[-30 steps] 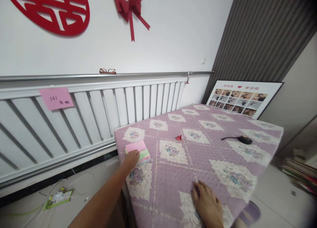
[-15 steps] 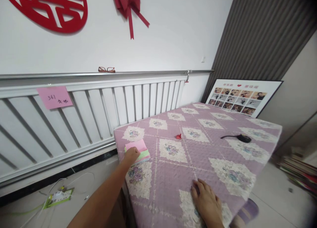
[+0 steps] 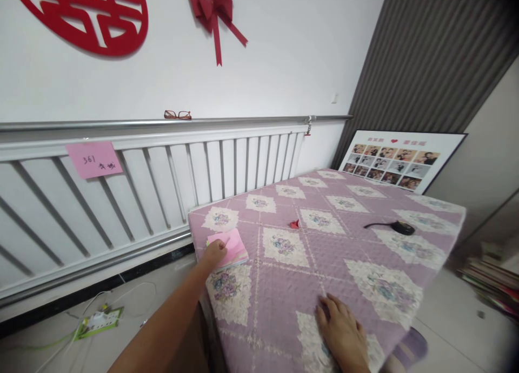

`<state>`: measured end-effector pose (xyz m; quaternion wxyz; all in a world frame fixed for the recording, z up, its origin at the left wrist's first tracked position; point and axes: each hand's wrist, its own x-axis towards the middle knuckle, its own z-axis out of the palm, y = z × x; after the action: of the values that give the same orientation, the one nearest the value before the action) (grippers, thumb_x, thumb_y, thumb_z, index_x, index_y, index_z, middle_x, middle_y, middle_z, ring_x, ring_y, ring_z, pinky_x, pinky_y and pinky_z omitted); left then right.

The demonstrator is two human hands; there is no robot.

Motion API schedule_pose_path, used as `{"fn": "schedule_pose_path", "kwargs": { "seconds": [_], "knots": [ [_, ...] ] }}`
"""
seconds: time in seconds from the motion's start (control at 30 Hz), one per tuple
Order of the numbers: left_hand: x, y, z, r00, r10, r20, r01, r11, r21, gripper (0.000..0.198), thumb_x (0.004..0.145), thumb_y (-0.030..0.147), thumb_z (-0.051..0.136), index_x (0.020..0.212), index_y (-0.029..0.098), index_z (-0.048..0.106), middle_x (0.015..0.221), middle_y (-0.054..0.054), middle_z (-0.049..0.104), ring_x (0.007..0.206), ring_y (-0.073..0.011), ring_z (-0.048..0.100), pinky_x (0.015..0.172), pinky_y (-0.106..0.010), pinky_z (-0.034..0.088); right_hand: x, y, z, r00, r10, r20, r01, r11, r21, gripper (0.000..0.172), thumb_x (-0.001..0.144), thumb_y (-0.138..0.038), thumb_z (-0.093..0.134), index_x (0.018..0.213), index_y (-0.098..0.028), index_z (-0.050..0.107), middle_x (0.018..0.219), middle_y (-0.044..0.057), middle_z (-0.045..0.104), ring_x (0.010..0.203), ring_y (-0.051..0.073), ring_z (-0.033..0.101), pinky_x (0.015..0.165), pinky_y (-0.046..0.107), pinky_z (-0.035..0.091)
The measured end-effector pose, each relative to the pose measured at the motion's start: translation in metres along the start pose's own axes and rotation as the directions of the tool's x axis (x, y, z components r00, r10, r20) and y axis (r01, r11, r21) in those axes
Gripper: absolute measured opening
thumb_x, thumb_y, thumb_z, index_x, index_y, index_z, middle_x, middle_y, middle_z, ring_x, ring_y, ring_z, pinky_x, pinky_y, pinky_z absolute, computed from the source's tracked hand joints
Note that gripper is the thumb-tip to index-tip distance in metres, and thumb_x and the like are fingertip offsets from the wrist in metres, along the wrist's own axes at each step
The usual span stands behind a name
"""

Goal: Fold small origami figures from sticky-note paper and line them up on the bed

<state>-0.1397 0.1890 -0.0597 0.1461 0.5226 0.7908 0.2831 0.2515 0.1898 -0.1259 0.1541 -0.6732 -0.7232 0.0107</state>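
Right now my two hands are well apart; my left hand [image 3: 214,253], left of centre in the lower half of the frame, is curled over the near left side of a stack of papers [image 3: 235,250], pink on top, and hides that part of it; whether the fingers pinch a sheet I cannot tell. My right hand [image 3: 343,327] rests palm down at lower centre-right, fingers loosely spread on the lilac patterned cover [image 3: 284,294]; my left forearm [image 3: 170,321] blocks some of the floor and the cover's near left edge.

Beyond the stack, near the centre, lies a small red thing [image 3: 294,224]; farther right is a black rounded object [image 3: 403,228] with a thin tail pointing left. Along the cover's far left side runs a white radiator [image 3: 227,170], bearing a pink note [image 3: 94,159] marked 361; glasses [image 3: 177,114] sit on the pipe above it; a red bow [image 3: 213,8] hangs at top centre-left; a photo board [image 3: 397,159] leans at right; a power strip [image 3: 99,323] with cables lies on the floor at lower left.
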Motion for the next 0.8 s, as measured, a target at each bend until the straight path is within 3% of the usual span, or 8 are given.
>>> {"fn": "schedule_pose_path", "kwargs": {
  "seconds": [0.17,0.3,0.37,0.43,0.53,0.67,0.8],
  "knots": [
    [-0.014,0.016,-0.015,0.995,0.055,-0.088,-0.045,0.994,0.101,0.015,0.081,0.012,0.045,0.081,0.017,0.059,0.076,-0.003,0.061,0.072,-0.0161,0.054,0.065,-0.026,0.036,-0.001,0.001,0.001,1.000,-0.012,-0.014,0.012,1.000,0.006,0.045,0.085,-0.045,0.029,0.114,-0.027,0.059,0.133,0.005,0.053,0.123,0.025,0.046,0.096,0.047,0.035],
    [-0.054,0.040,-0.022,0.977,0.190,-0.097,-0.170,0.969,0.181,0.016,0.085,0.017,0.044,0.089,0.018,0.059,0.093,-0.007,0.061,0.091,-0.0195,0.054,0.081,-0.029,0.037,0.000,0.001,0.000,1.000,-0.012,-0.019,0.013,0.999,0.031,0.043,0.086,-0.044,0.032,0.114,-0.025,0.059,0.131,0.006,0.054,0.121,0.025,0.047,0.096,0.048,0.036],
    [-0.086,0.052,-0.012,0.959,0.283,-0.024,-0.272,0.939,0.209,0.015,0.086,0.018,0.045,0.089,0.019,0.060,0.094,-0.006,0.061,0.094,-0.0201,0.053,0.085,-0.031,0.036,0.000,0.000,-0.003,1.000,-0.013,-0.020,0.014,0.998,0.057,0.043,0.085,-0.044,0.035,0.115,-0.024,0.058,0.129,0.007,0.055,0.120,0.026,0.048,0.096,0.048,0.036],
    [-0.123,0.059,0.008,0.892,0.419,0.172,-0.452,0.845,0.286,0.017,0.086,0.015,0.043,0.088,0.018,0.060,0.093,-0.007,0.062,0.092,-0.0209,0.053,0.084,-0.032,0.038,-0.005,-0.003,-0.005,0.999,-0.037,-0.030,0.040,0.994,0.102,0.043,0.085,-0.043,0.039,0.120,-0.022,0.054,0.127,0.009,0.057,0.118,0.026,0.050,0.096,0.048,0.036],
    [-0.175,0.060,0.042,0.816,0.445,0.369,-0.555,0.781,0.286,0.018,0.087,0.013,0.043,0.089,0.017,0.061,0.096,-0.007,0.062,0.091,-0.0213,0.053,0.082,-0.033,0.041,-0.029,-0.013,-0.008,0.978,-0.205,-0.038,0.209,0.956,0.205,0.045,0.083,-0.037,0.046,0.126,-0.022,0.050,0.130,0.010,0.055,0.120,0.025,0.050,0.096,0.045,0.037],
    [-0.219,0.052,0.069,0.775,0.449,0.445,-0.586,0.775,0.238,0.020,0.088,0.013,0.044,0.096,0.018,0.062,0.099,-0.006,0.062,0.094,-0.0218,0.053,0.085,-0.035,0.043,-0.080,-0.034,-0.014,0.880,-0.473,-0.034,0.460,0.834,0.303,0.051,0.078,-0.024,0.054,0.129,-0.025,0.049,0.135,0.010,0.051,0.125,0.024,0.046,0.099,0.045,0.036],
    [-0.236,0.052,0.068,0.761,0.472,0.445,-0.602,0.770,0.213,0.021,0.090,0.017,0.044,0.094,0.020,0.064,0.097,-0.005,0.064,0.091,-0.0225,0.054,0.083,-0.037,0.044,-0.114,-0.052,-0.020,0.822,-0.563,-0.080,0.551,0.752,0.363,0.040,0.077,-0.013,0.053,0.114,-0.025,0.060,0.138,0.009,0.048,0.129,0.026,0.040,0.101,0.046,0.037]
  ]
}}
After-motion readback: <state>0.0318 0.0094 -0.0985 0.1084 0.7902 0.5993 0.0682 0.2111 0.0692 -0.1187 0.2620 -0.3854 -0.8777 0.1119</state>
